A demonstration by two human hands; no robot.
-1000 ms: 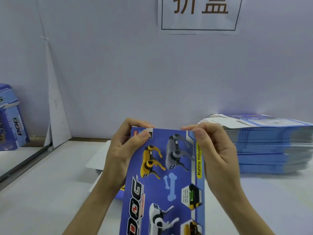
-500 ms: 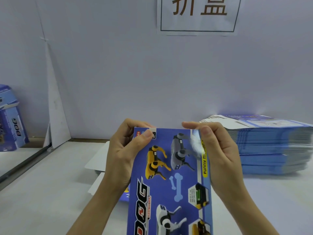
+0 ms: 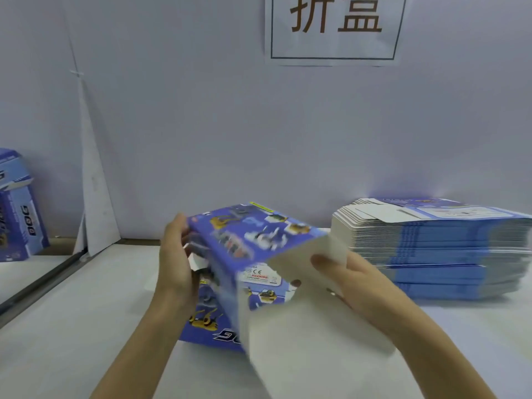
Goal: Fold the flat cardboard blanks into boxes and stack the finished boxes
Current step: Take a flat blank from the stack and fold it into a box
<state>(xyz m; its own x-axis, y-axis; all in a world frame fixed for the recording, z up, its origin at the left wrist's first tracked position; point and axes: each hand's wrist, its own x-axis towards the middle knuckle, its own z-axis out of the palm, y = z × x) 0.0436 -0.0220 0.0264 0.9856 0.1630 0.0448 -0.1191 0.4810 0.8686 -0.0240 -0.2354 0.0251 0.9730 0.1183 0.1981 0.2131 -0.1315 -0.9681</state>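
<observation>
A blue printed cardboard blank (image 3: 247, 240), with toy-dog pictures and a warning label, is held up between both hands and partly spread into a box shape; the frame is motion-blurred. My left hand (image 3: 175, 263) grips its left end. My right hand (image 3: 354, 280) holds the right side, fingers against a white inner flap (image 3: 305, 257). Another flat blue blank (image 3: 207, 321) lies on the table under it. A tall stack of flat blanks (image 3: 440, 254) sits at the right.
A finished blue box (image 3: 17, 214) stands at the far left beyond a metal rail (image 3: 43, 280). A white wall with a paper sign (image 3: 335, 27) closes the back. The white table (image 3: 86, 326) spreads below the hands.
The flat blank, earlier held upright by its top edge, has been turned sideways and spread open into a box shape. My right hand has dropped lower, onto the white inner flap.
</observation>
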